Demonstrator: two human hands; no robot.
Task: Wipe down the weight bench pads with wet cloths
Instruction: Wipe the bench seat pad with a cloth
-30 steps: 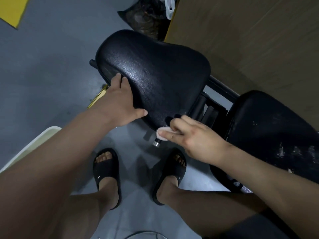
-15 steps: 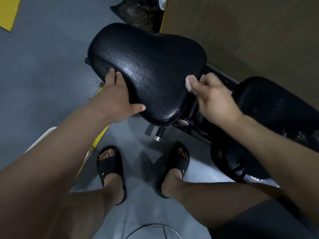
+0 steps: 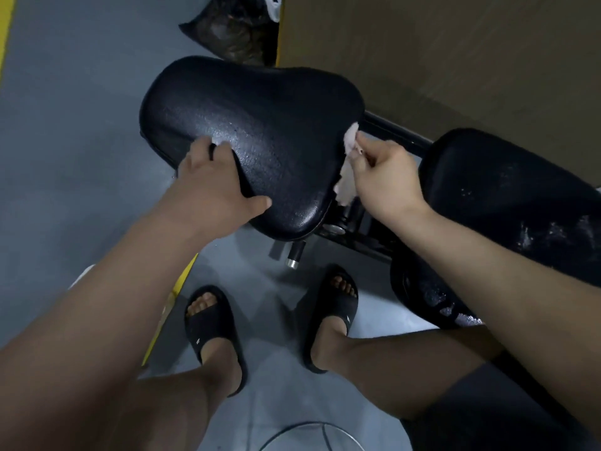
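The black seat pad (image 3: pixel 260 125) of the weight bench fills the middle of the view, and its surface glistens wet. My left hand (image 3: pixel 211 180) lies on the pad's near left edge with the thumb spread. A pale spot shows at its fingertips; I cannot tell whether it is cloth or glare. My right hand (image 3: pixel 383 180) pinches a pale pink cloth (image 3: pixel 346 177) against the pad's right edge. The cloth hangs down from the fingers beside the pad. The black back pad (image 3: pixel 507 196), speckled with white marks, lies to the right.
The black metal frame (image 3: pixel 390 131) and an adjustment pin (image 3: pixel 294 255) join the two pads. A brown wall panel (image 3: pixel 455 43) stands behind, and a dark bag (image 3: pixel 234 30) lies at the top. My feet in black slides (image 3: pixel 211 323) stand on the grey floor. A metal ring (image 3: pixel 309 434) shows at the bottom.
My right hand with the cloth rose from the pad's near tip to its right edge, and the cloth now hangs unfolded. My left hand stayed on the left edge.
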